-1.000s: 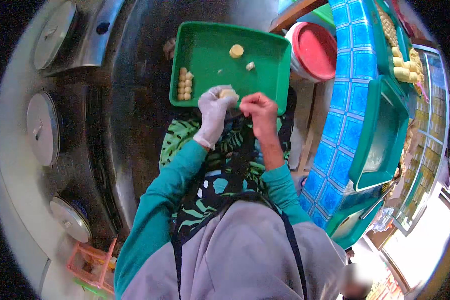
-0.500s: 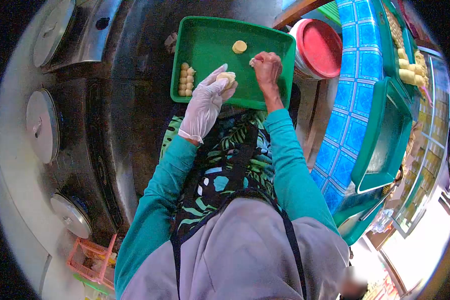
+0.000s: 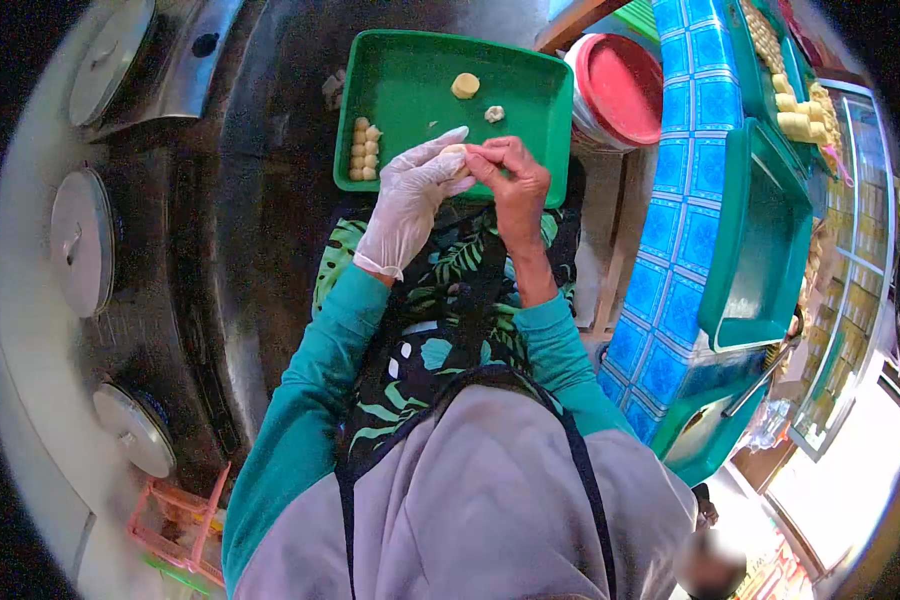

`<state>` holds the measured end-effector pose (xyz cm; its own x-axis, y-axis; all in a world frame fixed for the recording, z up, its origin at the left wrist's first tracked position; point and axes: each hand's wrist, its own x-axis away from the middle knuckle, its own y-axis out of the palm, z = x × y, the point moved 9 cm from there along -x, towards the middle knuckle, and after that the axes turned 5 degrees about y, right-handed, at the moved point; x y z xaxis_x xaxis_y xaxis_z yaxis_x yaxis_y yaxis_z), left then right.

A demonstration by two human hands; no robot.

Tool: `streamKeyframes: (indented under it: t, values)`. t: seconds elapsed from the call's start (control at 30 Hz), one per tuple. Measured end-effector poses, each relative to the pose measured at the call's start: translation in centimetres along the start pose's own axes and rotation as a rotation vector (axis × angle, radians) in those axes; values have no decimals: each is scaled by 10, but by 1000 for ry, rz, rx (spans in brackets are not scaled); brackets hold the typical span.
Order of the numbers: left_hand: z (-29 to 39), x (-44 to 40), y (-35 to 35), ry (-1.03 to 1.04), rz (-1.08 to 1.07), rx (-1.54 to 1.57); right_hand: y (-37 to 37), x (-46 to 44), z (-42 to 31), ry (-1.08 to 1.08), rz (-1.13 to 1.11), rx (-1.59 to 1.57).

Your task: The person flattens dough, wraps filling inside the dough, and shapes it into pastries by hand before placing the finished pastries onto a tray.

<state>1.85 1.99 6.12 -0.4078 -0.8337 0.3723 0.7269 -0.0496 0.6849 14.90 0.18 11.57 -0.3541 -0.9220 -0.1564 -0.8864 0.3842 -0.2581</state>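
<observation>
The left hand (image 3: pixel 415 190) wears a thin white glove. Its grip is closed around a small piece of pale dough (image 3: pixel 455 149). The dough sits between the thumb and the fingers, up near their tips, and most of it is hidden. The right hand (image 3: pixel 520 190) is bare. Its fingers are bent and bunched close, and the tips are right at the dough, on its right side. I cannot tell if the right grip is pinching the dough or just touching it.

Both hands are above the near part of a big green tray (image 3: pixel 410 75). In the tray, small round balls (image 3: pixel 364 150) sit close together in two rows by the left side, near the gloved hand. Farther up, past the fingers, there is a round yellow piece (image 3: pixel 465 86). A little white lump (image 3: pixel 494 114) lies near it, just beyond the right hand.
</observation>
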Motion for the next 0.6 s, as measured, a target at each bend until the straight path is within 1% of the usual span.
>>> streamKeyframes:
  t: [0.03, 0.1, 0.13, 0.2, 0.23, 0.3, 0.33, 0.37, 0.4, 0.43, 0.57, 0.6]
  values:
    - [-1, 0, 0, 4, -5, -13, -2, -2, 5, -1, -3, -3]
    - [0, 1, -1, 24, -22, -77, 18, 9, 64, 670, -159, -636]
    - [1, 0, 0, 44, -43, -139, 17, 9, 65, 670, -152, -638]
    - [5, -1, 2, 77, -46, -162, 29, 16, 71, 836, -183, -910]
    - [10, -1, 3, 112, -40, -183, 31, 18, 71, 835, -183, -908]
    - [15, 0, 9, 122, -32, -176, 14, 16, 63, 625, -17, -537]
    - [17, 2, 10, 127, -25, -171, 18, 20, 58, 626, -22, -539]
    - [18, 3, 10, 128, -21, -171, 3, 14, 21, 209, 46, -100]
    - [18, 2, 10, 134, -25, -183, 5, 19, -25, -215, 111, 336]
    - [17, 2, 10, 135, -30, -194, 7, 22, -32, -255, 101, 381]
    - [4, -4, 7, 81, -89, -203, 4, 23, -34, -281, 50, 447]
    - [2, -5, 10, 57, -59, 102, 10, 26, -41, -340, -5, 448]
